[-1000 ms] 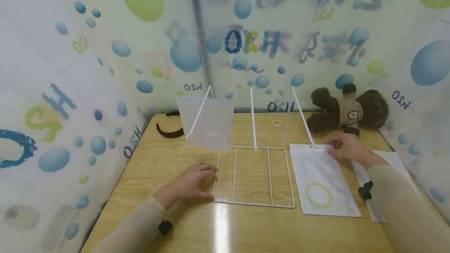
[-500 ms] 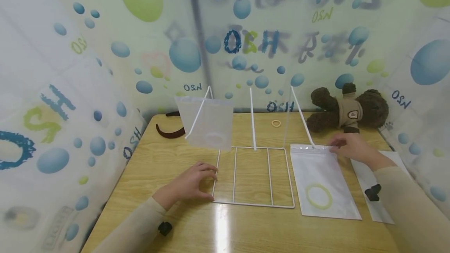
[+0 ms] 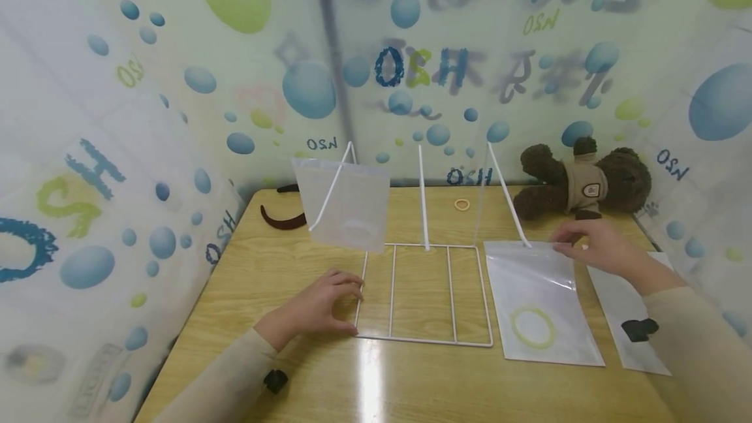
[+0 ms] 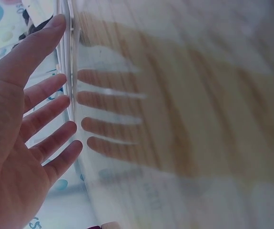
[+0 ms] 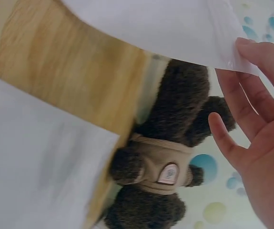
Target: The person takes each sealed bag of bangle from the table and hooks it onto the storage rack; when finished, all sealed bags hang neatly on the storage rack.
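Observation:
My right hand (image 3: pixel 593 247) pinches the top right corner of a white zip-lock bag (image 5: pixel 175 28) between thumb and fingers. Inside that bag shows a yellow-green ring (image 3: pixel 533 328). Its top edge is raised and overlaps the tip of the right prong of a white wire rack (image 3: pixel 423 341) in the head view. My left hand (image 3: pixel 317 302) lies at the rack's left side, fingers spread, with fingertips and thumb at the base wire. In the left wrist view its fingers are fairly straight. A second zip-lock bag (image 3: pixel 343 204) hangs at the rack's left prong, a pale ring inside.
Another white bag (image 3: pixel 625 312) lies flat at the right, under my right forearm. A brown teddy bear (image 3: pixel 584 180) lies at the back right. A small orange ring (image 3: pixel 462 205) and a dark brown curved object (image 3: pixel 282 219) lie towards the back of the wooden table (image 3: pixel 282 377).
My right hand has shifted slightly right with the bag's corner, and the bag's upper part is lifted and bent more. The left hand has stayed at the rack.

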Motion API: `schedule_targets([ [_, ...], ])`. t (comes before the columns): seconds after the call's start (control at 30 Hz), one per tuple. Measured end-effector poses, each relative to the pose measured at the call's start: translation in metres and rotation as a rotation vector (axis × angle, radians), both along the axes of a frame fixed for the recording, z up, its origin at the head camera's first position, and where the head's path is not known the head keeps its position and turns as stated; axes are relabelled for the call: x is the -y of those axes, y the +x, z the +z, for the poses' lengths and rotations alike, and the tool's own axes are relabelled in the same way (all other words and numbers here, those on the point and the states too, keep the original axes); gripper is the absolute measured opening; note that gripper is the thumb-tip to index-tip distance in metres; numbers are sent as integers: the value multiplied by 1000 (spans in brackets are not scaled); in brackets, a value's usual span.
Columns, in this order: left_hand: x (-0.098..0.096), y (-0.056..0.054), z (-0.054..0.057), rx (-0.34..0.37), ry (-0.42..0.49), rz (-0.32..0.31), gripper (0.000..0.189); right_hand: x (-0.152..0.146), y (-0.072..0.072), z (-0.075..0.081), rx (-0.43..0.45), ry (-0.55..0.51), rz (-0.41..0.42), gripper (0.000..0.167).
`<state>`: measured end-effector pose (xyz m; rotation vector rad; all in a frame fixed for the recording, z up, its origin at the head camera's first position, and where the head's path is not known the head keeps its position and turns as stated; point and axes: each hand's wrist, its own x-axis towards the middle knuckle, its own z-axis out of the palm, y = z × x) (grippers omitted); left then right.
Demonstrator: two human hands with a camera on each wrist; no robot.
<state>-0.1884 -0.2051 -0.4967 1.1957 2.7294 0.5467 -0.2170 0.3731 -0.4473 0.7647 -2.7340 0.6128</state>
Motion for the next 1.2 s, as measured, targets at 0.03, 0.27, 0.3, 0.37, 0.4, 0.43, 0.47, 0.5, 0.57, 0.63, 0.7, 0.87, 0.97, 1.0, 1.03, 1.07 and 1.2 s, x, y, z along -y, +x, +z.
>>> schedule_targets([
  [0.03, 0, 0, 0, 1, -2, 0, 56, 1, 2, 3, -14, 3, 6, 20],
  [0.27, -2, 0, 2, -10, -1, -6, 56, 9, 17, 24, -125, -2, 56, 30],
  [0.3, -2, 0, 2, -14, 2, -9, 56, 10, 18, 28, -139, -10, 66, 31],
  [0.37, -2, 0, 2, -25, 5, -13, 56, 12, 21, 35, -171, -20, 78, 34],
  [0.4, -2, 0, 2, -26, 7, -16, 56, 13, 23, 39, -177, -26, 81, 35],
  [0.43, -2, 0, 2, -26, 5, -16, 57, 14, 24, 43, -183, -25, 82, 36],
  [0.47, -2, -1, 1, -22, 5, -14, 57, 15, 26, 46, -184, -26, 83, 36],
  [0.5, -2, -1, 1, -22, 4, -15, 57, 16, 27, 49, -184, -24, 86, 37],
  [0.57, -1, -1, 1, -13, -3, -7, 57, 18, 28, 54, -186, -22, 98, 37],
  [0.63, -1, -1, 1, -2, -10, 1, 57, 19, 31, 59, -188, -24, 117, 38],
  [0.7, -1, 0, 1, 4, -18, 8, 57, 22, 33, 64, -194, -31, 148, 40],
  [0.87, -1, 1, 2, 19, -22, 19, 58, 31, 40, 79, -213, -40, 204, 44],
  [0.97, -1, 2, 2, 16, -21, 20, 57, 37, 45, 90, -236, -40, 227, 45],
  [1.0, -1, 2, 2, 13, -22, 20, 57, 38, 47, 93, -244, -41, 235, 45],
  [1.03, -1, 2, 2, 13, -23, 20, 57, 39, 48, 96, -250, -45, 245, 46],
  [1.07, -1, 2, 2, 12, -24, 20, 57, 40, 49, 99, -251, -54, 259, 48],
  [1.2, 0, 2, 1, 8, -24, 22, 57, 44, 53, 106, -256, -89, 316, 48],
])
